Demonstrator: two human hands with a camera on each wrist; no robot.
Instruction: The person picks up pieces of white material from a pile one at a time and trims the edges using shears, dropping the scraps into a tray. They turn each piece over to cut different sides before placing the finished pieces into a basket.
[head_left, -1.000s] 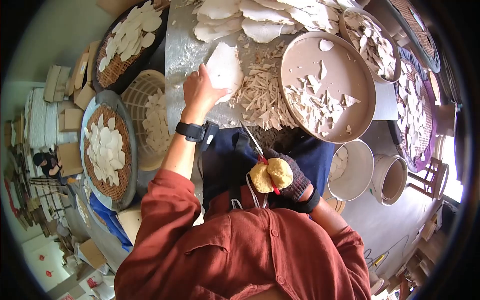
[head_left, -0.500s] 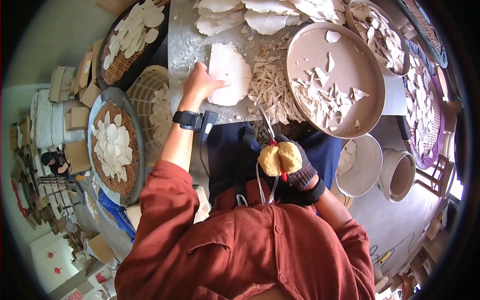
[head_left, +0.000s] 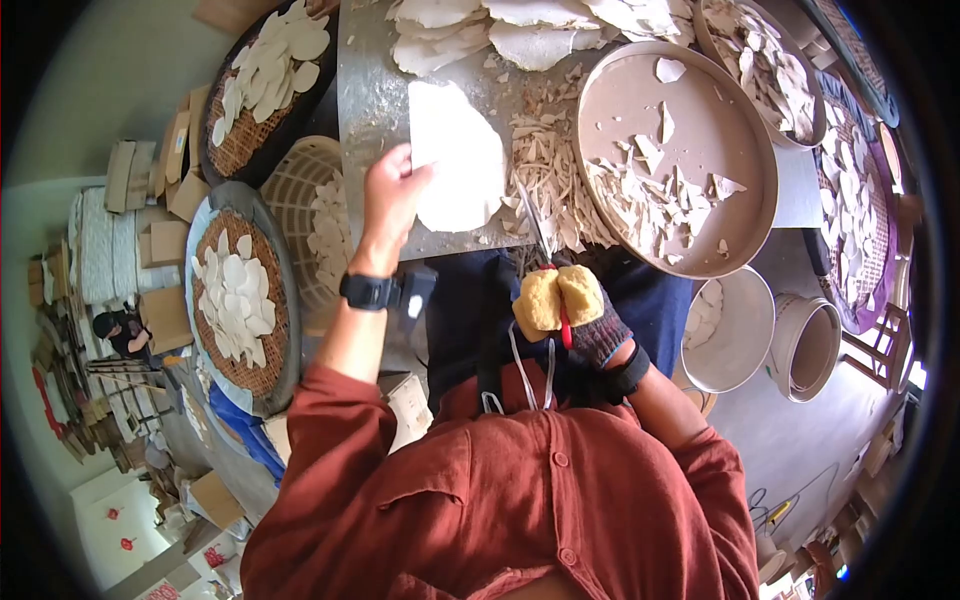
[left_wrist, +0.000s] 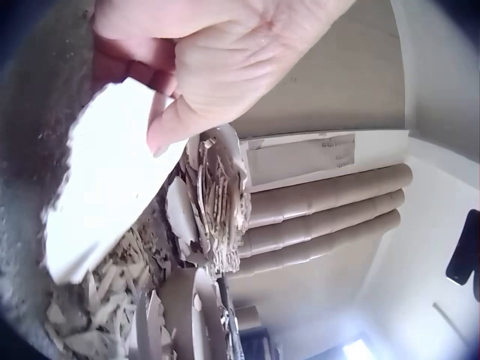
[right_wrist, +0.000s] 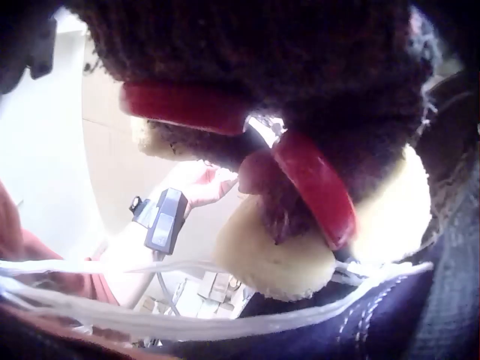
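The pale sheet (head_left: pixel 458 160) has shifted toward the near edge of the surface (head_left: pixel 372 100), its left side pinched in the left grip (head_left: pixel 393 195), beside scraps (head_left: pixel 553 195); the gloved right grip (head_left: pixel 600 337) holds red-handled shears (right_wrist: pixel 319 191).

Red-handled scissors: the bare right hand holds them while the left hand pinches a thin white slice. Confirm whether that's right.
Not quite: the right hand isn't bare. The head view shows it in a dark knitted glove. It does hold the scissors, and the left hand pinches a thin white slice.
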